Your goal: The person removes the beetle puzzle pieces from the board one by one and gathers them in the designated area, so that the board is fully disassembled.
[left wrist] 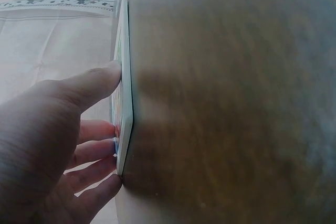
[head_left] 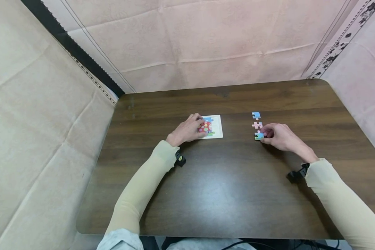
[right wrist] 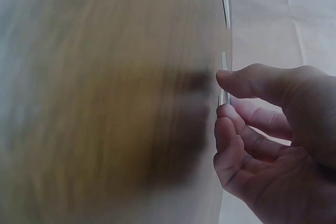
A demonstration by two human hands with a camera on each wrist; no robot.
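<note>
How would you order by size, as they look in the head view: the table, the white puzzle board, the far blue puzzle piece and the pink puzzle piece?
1. Table
2. White puzzle board, partly covered
3. Far blue puzzle piece and pink puzzle piece: they look alike, so I do not rank them.

Visible items comprised one brown wood-grain table (head_left: 206, 194), one white-bordered rectangular puzzle board (head_left: 218, 126), three loose multicoloured jigsaw pieces (head_left: 256, 115) (head_left: 257, 125) (head_left: 258, 136), two bare hands (head_left: 188, 130) (head_left: 280, 137) and two black wrist-worn devices (head_left: 180, 159) (head_left: 296, 175).
</note>
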